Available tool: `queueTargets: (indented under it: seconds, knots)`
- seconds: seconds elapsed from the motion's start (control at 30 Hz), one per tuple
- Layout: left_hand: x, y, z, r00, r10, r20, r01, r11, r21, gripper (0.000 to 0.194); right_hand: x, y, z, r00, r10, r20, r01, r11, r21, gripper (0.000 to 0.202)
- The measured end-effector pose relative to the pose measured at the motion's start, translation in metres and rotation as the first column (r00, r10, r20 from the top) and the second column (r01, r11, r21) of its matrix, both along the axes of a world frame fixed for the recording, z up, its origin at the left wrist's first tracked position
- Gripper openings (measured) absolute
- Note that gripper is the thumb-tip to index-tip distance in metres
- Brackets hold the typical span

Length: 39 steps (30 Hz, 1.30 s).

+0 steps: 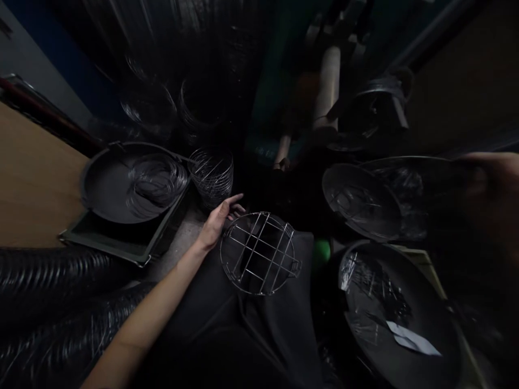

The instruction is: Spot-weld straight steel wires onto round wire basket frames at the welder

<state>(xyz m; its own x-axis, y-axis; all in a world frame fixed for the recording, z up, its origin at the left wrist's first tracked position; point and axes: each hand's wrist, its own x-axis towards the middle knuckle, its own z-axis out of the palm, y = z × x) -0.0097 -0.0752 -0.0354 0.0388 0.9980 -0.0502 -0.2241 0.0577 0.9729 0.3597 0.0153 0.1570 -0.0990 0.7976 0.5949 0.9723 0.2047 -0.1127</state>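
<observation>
Dim workspace seen from above my lap. Largest, near left: coils [48,302] of dark ribbed wire, stacked in two banks beside my left forearm. Far left: a wooden board [32,183], and beside it a green tray [117,243] carrying a round black pan [105,186] that holds a loose bundle of wire rings [156,181]. Right side: three more black pans, one near right [405,319] with plastic film and a pale paper slip [413,339] lying in it, and two farther ones [360,200] overlapping. Centre, on the dark cloth [243,324] over my lap: a round wire grid [259,253], a ring crossed by straight bars, lying roughly flat and tilted slightly toward me. Just beyond it, far of centre: an upright stack of wire rings [211,174]. My left hand [217,221] lies at the grid's far-left edge, fingers [235,201] loosely spread and curved over the rim; they touch or nearly touch the ring, but I cannot tell whether they grip it. My right hand [486,194] is a blurred shape at the far right edge, above the pans; how far its fingers are open, and whether they hold anything, cannot be made out. Smallest: a green object [322,251] just right of the grid.
</observation>
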Motion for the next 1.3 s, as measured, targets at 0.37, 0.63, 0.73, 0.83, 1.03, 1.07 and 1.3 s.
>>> queueTargets:
  seconds: [0.37, 0.63, 0.73, 0.83, 1.03, 1.07, 1.3]
  knots:
    - [0.003, -0.021, 0.036, 0.866, 0.058, -0.496, -0.066, 0.998, 0.003, 0.046, -0.114, -0.085, -0.14, 0.919, 0.184, -0.348, -0.321, 0.862, -0.392, 0.036]
    - [0.011, -0.034, 0.019, 0.464, 0.096, -0.881, -0.061, 0.995, 0.076, 0.041, -0.12, -0.089, -0.162, 0.984, 0.115, -0.135, -0.17, 0.828, -0.534, 0.04]
    - [0.015, -0.042, 0.015, 0.418, 0.134, -0.898, -0.079, 0.991, 0.111, 0.046, -0.123, -0.088, -0.163, 0.989, 0.102, -0.111, -0.148, 0.799, -0.582, 0.041]
    - [0.017, -0.049, 0.007, 0.419, 0.191, -0.888, -0.09, 0.981, 0.169, 0.048, -0.122, -0.092, -0.169, 0.984, 0.102, -0.145, -0.17, 0.781, -0.601, 0.043]
    - [0.02, -0.054, -0.001, 0.345, 0.227, -0.911, -0.118, 0.973, 0.198, 0.051, -0.118, -0.131, -0.179, 0.942, 0.07, -0.329, -0.232, 0.843, -0.486, 0.057]
    - [0.02, -0.054, -0.002, 0.334, 0.219, -0.917, -0.104, 0.975, 0.195, 0.052, -0.119, -0.142, -0.18, 0.934, 0.047, -0.355, -0.22, 0.859, -0.463, 0.06]
    - [0.02, -0.058, -0.012, 0.558, 0.127, -0.82, 0.021, 0.986, 0.167, 0.061, -0.13, -0.19, -0.215, 0.838, -0.083, -0.54, -0.178, 0.893, -0.413, 0.058]
